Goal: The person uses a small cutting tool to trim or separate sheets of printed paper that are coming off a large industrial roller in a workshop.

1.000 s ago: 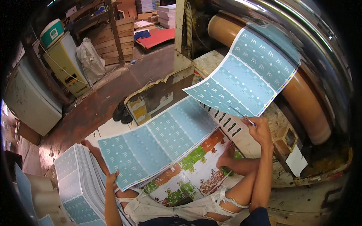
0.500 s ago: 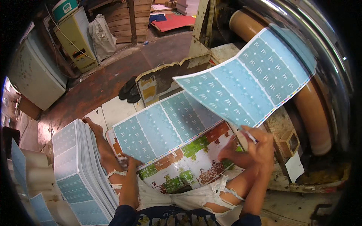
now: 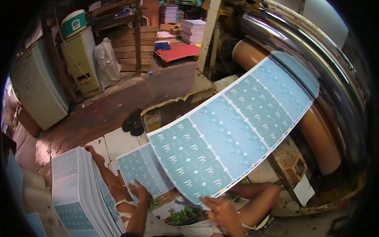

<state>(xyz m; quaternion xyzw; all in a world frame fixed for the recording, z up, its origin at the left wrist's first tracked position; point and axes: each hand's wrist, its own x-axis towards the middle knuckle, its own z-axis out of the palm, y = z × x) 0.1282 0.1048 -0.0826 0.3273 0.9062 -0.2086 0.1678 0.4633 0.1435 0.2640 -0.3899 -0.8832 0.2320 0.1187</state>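
A long printed sheet (image 3: 209, 138) in teal and light blue panels comes out between the rollers of a machine and curves down toward my lap. My right hand (image 3: 225, 215) pinches its near corner. Under it, a second sheet of the same print (image 3: 138, 168) lies flat over my lap, partly covered by the first. My left hand (image 3: 140, 192) rests at the near edge of this lower sheet, fingers stretched out and holding nothing. A glossy board with green, brown and white patches (image 3: 177, 211) shows beneath both sheets.
The machine has a shiny metal roller (image 3: 300, 47) and brown rollers (image 3: 321, 146) at the right. A tall stack of matching sheets (image 3: 67, 189) stands at my left. Dark sandals (image 3: 134, 122) lie beside a worn machine panel (image 3: 177, 104). Beyond are cabinets (image 3: 81, 63) and a sack (image 3: 106, 63).
My right hand has moved left and nearer, drawing the upper sheet further out of the rollers and over the lower one. My left hand's fingers have lifted and spread. The view has tilted up.
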